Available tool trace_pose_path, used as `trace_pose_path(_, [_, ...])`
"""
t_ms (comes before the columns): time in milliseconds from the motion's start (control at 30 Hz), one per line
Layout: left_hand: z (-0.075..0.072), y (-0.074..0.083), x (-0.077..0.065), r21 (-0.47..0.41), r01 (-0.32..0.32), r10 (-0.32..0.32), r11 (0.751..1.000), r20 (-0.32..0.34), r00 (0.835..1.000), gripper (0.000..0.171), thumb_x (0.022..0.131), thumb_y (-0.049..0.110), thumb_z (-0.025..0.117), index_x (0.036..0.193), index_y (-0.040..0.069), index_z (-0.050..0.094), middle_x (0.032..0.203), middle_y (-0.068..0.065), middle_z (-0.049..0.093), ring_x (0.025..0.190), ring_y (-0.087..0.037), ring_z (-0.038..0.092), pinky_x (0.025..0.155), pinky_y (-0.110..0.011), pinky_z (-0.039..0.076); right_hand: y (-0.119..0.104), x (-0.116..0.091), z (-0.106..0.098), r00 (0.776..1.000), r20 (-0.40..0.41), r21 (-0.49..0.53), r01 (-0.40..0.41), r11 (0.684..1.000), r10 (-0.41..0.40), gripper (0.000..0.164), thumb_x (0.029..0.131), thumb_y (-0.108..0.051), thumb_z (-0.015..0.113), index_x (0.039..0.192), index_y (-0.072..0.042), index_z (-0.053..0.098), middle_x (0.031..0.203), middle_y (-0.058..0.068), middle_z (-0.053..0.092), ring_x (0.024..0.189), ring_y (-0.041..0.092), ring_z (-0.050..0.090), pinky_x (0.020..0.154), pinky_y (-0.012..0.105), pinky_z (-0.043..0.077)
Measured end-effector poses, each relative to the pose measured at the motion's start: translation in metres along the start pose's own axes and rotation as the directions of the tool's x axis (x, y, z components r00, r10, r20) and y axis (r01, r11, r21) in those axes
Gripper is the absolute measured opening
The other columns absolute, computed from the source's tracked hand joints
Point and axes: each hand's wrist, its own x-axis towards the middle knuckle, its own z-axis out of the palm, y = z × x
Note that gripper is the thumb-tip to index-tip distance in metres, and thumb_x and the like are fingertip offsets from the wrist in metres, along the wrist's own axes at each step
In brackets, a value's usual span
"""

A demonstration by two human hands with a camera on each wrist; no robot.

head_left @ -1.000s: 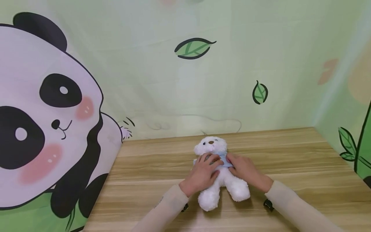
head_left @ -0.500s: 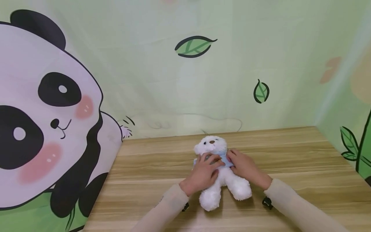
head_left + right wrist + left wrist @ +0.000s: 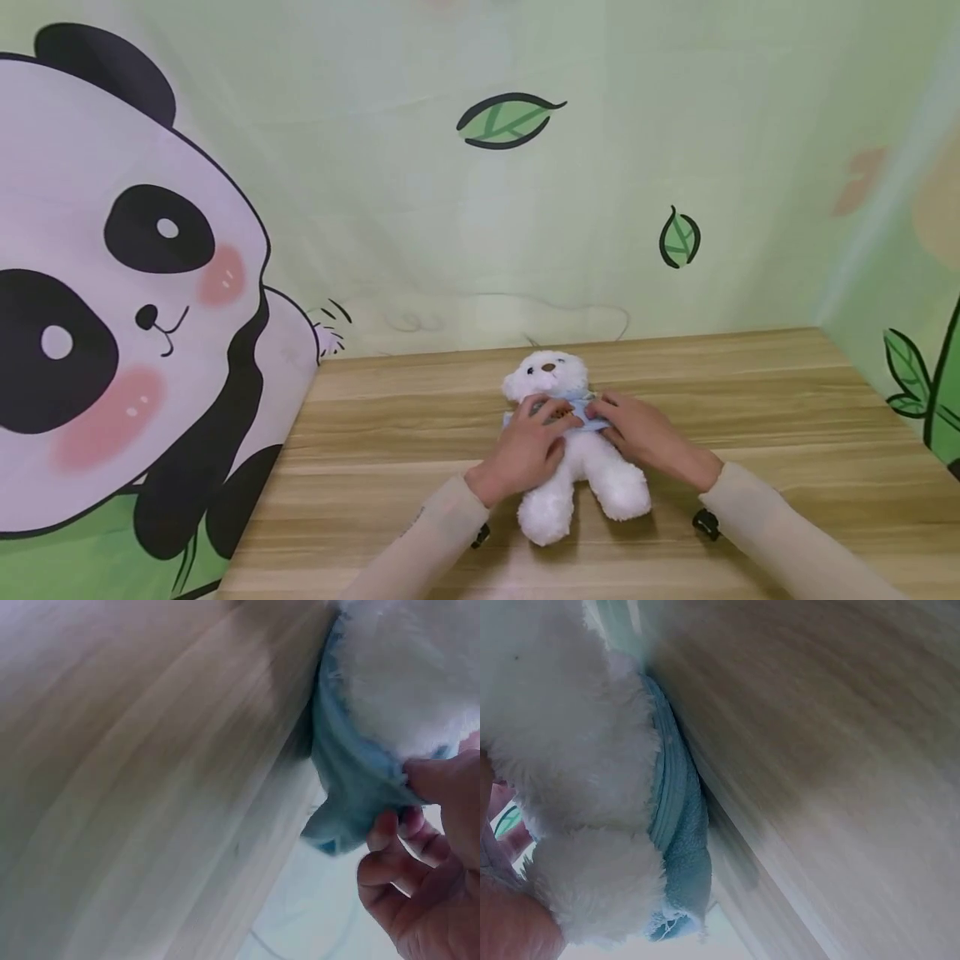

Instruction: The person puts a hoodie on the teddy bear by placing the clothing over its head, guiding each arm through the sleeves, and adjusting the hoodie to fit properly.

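Observation:
A white plush teddy bear (image 3: 579,457) lies on its back on the wooden table, head toward the wall. It wears a light blue shirt (image 3: 583,423) with a small print on the chest, partly covered by fingers. My left hand (image 3: 525,446) rests with spread fingers on the bear's chest and its left side. With thumb and fingertips, my right hand (image 3: 652,437) pinches the shirt's lower edge on the right side. In the right wrist view the blue cloth (image 3: 352,791) stretches out from the white fur. The left wrist view shows the shirt's other side (image 3: 682,840) hanging loose.
The wood-grain table (image 3: 375,467) runs back to a pale green wall cloth (image 3: 360,167) printed with leaves. A large printed panda (image 3: 202,325) fills the left side. Dark wrist devices (image 3: 705,525) sit under the sleeves.
My right hand has shifted slightly to the right, drawing the shirt's edge outward with it. The left hand keeps its place on the bear, which has barely moved.

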Motion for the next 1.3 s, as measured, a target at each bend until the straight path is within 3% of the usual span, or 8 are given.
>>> trace_pose_path(133, [-0.001,0.001,-0.002,0.009,-0.002,0.002,1.0,-0.006,1.0,0.03,0.097,0.02,0.054,0.124,0.027,0.064,0.137,0.003,0.055,0.129,-0.026,0.045,0.11,-0.041,0.039,-0.004,0.008,0.004,0.999,0.032,-0.033,-0.041,0.999,0.042,0.029,0.075,0.004,0.07,0.081,-0.018,0.051,0.075,-0.007,0.046,0.061,0.008,0.042,0.052,0.022,0.033])
trace_pose_path(300, [0.003,0.0,-0.004,0.011,-0.009,0.009,1.0,-0.019,1.0,0.026,0.097,0.019,0.054,0.12,0.027,0.065,0.135,0.004,0.055,0.128,-0.025,0.045,0.108,-0.042,0.04,-0.008,0.017,0.014,0.999,-0.011,-0.083,-0.053,0.995,0.053,0.033,0.065,0.01,0.061,0.069,-0.017,0.043,0.065,-0.006,0.04,0.055,0.009,0.032,0.05,0.022,0.025])
trace_pose_path(400, [0.005,0.0,-0.004,0.006,-0.008,0.008,1.0,-0.022,1.0,0.027,0.097,0.019,0.054,0.12,0.027,0.065,0.136,0.004,0.055,0.128,-0.025,0.045,0.108,-0.042,0.041,-0.006,0.017,0.01,1.0,-0.006,-0.089,0.004,0.996,-0.004,0.032,0.069,0.011,0.062,0.071,-0.016,0.045,0.067,-0.005,0.044,0.056,0.009,0.036,0.05,0.022,0.028])
trace_pose_path(567, [0.005,-0.002,-0.003,0.001,-0.015,0.015,1.0,-0.038,0.999,0.029,0.096,0.018,0.055,0.122,0.027,0.065,0.135,0.003,0.056,0.127,-0.026,0.045,0.106,-0.042,0.042,0.003,0.016,-0.002,0.984,0.093,0.058,0.144,0.988,-0.149,0.03,0.079,0.012,0.064,0.082,-0.013,0.048,0.077,-0.004,0.051,0.068,0.009,0.045,0.061,0.023,0.038])
trace_pose_path(667, [0.005,-0.002,-0.003,-0.01,-0.022,0.022,1.0,-0.025,0.999,0.03,0.096,0.018,0.054,0.123,0.028,0.064,0.135,0.004,0.056,0.128,-0.026,0.045,0.107,-0.043,0.042,0.006,0.015,-0.005,0.975,0.142,0.106,0.159,0.982,-0.173,0.032,0.077,0.012,0.065,0.082,-0.014,0.047,0.077,-0.004,0.05,0.071,0.009,0.045,0.065,0.023,0.038])
trace_pose_path(867, [0.007,-0.002,-0.004,-0.034,-0.012,0.012,0.999,-0.001,1.0,0.029,0.098,0.018,0.052,0.122,0.029,0.064,0.138,0.004,0.053,0.13,-0.026,0.043,0.105,-0.046,0.043,0.0,0.017,0.0,0.991,0.113,0.017,0.065,0.998,-0.067,0.035,0.07,0.011,0.064,0.071,-0.019,0.045,0.064,-0.01,0.04,0.061,0.006,0.037,0.057,0.021,0.032])
trace_pose_path(1200, [0.006,-0.001,-0.006,-0.014,-0.005,0.005,1.0,0.003,1.0,0.029,0.099,0.02,0.051,0.122,0.031,0.064,0.139,0.006,0.052,0.13,-0.024,0.043,0.098,-0.048,0.044,-0.01,0.015,0.015,0.999,-0.031,-0.197,-0.021,0.98,0.015,0.031,0.077,0.005,0.066,0.065,-0.018,0.048,0.056,-0.003,0.047,0.05,0.011,0.043,0.044,0.027,0.034])
trace_pose_path(1300, [0.005,-0.001,-0.006,-0.021,0.015,-0.014,1.0,0.008,1.0,0.03,0.099,0.022,0.051,0.125,0.032,0.063,0.14,0.007,0.051,0.131,-0.023,0.042,0.095,-0.047,0.041,-0.009,0.012,0.014,0.999,-0.04,-0.19,-0.042,0.981,0.035,0.03,0.075,0.005,0.066,0.066,-0.016,0.047,0.056,-0.002,0.046,0.049,0.012,0.042,0.044,0.027,0.033])
